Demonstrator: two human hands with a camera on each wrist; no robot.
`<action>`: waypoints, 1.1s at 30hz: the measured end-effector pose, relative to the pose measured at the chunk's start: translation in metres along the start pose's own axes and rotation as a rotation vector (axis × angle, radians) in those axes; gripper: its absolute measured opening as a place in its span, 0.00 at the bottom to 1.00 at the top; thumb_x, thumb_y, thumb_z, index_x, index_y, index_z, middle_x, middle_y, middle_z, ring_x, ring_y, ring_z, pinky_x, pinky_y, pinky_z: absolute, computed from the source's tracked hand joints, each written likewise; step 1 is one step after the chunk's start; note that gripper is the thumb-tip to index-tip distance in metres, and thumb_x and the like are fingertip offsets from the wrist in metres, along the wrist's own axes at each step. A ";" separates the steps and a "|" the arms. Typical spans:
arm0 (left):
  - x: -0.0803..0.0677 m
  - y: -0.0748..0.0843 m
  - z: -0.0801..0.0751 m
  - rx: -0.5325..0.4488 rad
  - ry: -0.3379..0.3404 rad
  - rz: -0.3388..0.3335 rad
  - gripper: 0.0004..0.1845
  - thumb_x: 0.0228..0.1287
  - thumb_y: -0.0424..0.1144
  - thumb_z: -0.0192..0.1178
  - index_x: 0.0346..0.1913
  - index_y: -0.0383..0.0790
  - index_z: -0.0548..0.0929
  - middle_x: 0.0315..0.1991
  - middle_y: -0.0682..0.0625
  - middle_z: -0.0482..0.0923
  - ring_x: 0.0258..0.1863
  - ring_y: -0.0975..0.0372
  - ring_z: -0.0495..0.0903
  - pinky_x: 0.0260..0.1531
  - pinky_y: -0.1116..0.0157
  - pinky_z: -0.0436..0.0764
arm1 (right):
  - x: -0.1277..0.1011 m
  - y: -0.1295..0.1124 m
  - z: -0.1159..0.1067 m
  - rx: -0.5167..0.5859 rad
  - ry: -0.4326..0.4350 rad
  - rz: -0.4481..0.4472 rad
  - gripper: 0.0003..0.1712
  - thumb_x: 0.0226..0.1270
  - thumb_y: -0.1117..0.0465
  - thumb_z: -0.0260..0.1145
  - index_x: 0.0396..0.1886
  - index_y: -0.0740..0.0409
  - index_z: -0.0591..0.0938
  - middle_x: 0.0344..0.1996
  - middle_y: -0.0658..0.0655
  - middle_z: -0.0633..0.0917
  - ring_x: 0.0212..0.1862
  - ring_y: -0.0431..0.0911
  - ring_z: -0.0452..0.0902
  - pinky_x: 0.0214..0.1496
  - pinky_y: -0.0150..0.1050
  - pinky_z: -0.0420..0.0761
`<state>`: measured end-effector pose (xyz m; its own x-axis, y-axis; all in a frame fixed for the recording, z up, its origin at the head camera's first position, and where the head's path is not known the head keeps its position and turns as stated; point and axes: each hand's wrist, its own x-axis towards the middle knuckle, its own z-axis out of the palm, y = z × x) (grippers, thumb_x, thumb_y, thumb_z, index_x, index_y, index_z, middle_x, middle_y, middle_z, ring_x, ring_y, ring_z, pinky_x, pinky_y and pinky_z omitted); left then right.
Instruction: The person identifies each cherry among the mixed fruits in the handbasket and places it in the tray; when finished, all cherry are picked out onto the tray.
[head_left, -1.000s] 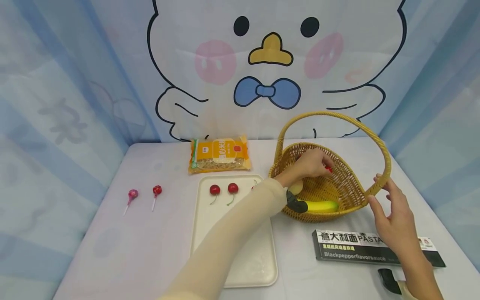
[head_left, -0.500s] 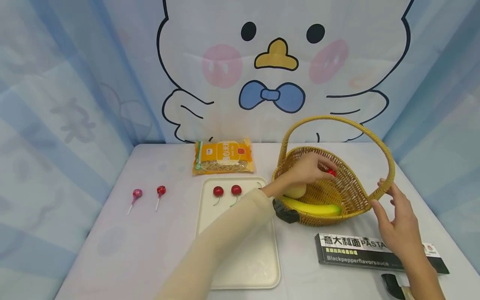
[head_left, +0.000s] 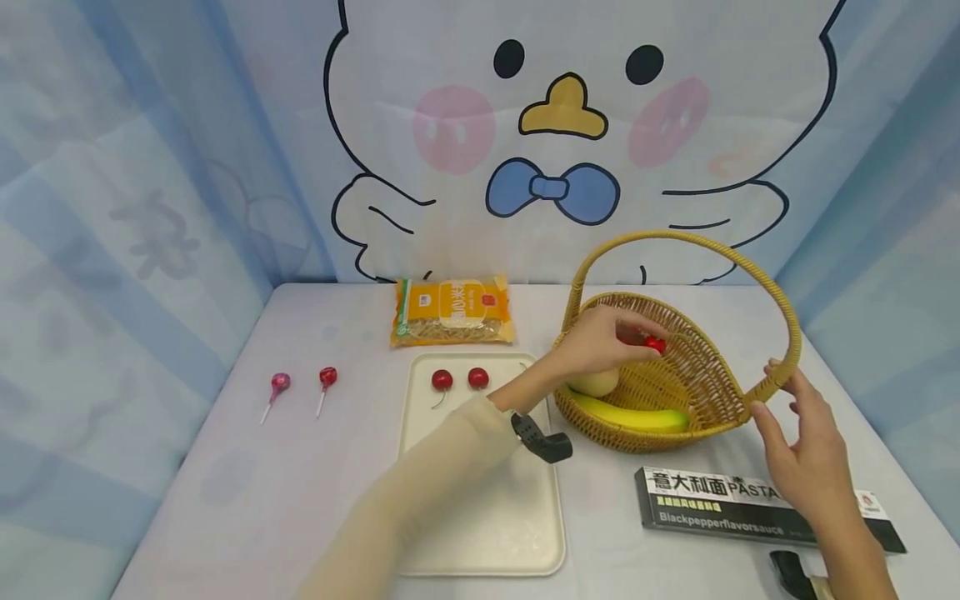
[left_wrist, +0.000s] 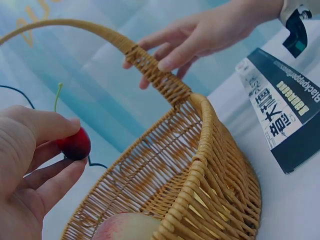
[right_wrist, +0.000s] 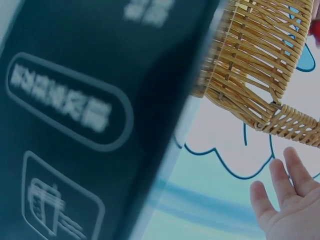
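Observation:
My left hand [head_left: 603,340] reaches over the near rim of the wicker basket [head_left: 697,367] and pinches a red cherry [head_left: 656,343] between thumb and fingertips. In the left wrist view the cherry [left_wrist: 75,145] hangs above the basket's inside, its stem pointing up. Below it in the basket lie a peach [head_left: 597,382] and a banana [head_left: 639,417]. My right hand [head_left: 802,442] is open, fingers straight, with the fingertips at the base of the basket's handle [head_left: 780,379]. The right wrist view shows a small gap between the right hand [right_wrist: 285,205] and the handle [right_wrist: 295,125].
A cream tray [head_left: 480,500] left of the basket carries two cherries [head_left: 442,380]. Two lollipops [head_left: 279,383] lie at the far left and a noodle bag [head_left: 452,310] at the back. A black pasta box [head_left: 750,504] lies under my right hand. Curtains close in the table.
My left forearm has drawn back toward the tray, uncovering the peach and banana; the hand still pinches the cherry over the basket. My right hand stays by the handle.

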<state>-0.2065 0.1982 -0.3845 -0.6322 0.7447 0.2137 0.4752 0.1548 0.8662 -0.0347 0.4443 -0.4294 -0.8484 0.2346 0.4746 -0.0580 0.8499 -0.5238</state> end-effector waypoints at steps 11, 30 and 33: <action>-0.047 0.000 -0.023 -0.051 0.107 -0.074 0.16 0.70 0.40 0.72 0.58 0.47 0.90 0.58 0.52 0.89 0.50 0.71 0.85 0.49 0.76 0.83 | 0.000 0.002 0.002 -0.007 0.009 -0.005 0.38 0.82 0.63 0.61 0.86 0.45 0.61 0.74 0.69 0.74 0.83 0.52 0.62 0.71 0.13 0.46; -0.120 -0.007 -0.055 -0.159 0.226 -0.098 0.17 0.70 0.36 0.71 0.60 0.43 0.89 0.59 0.46 0.87 0.49 0.62 0.87 0.32 0.71 0.85 | 0.000 0.001 0.003 0.005 -0.010 -0.003 0.37 0.84 0.62 0.58 0.86 0.45 0.59 0.77 0.68 0.72 0.83 0.61 0.61 0.77 0.18 0.48; -0.133 -0.011 -0.060 -0.176 0.264 -0.108 0.16 0.69 0.34 0.71 0.58 0.41 0.90 0.59 0.45 0.88 0.53 0.59 0.88 0.43 0.68 0.90 | 0.001 0.002 0.002 0.012 -0.005 -0.010 0.37 0.83 0.62 0.59 0.86 0.45 0.59 0.77 0.68 0.72 0.83 0.60 0.61 0.72 0.13 0.45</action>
<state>-0.1646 0.0585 -0.3951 -0.8209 0.5325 0.2065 0.2986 0.0919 0.9499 -0.0369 0.4452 -0.4316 -0.8505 0.2240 0.4760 -0.0723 0.8464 -0.5275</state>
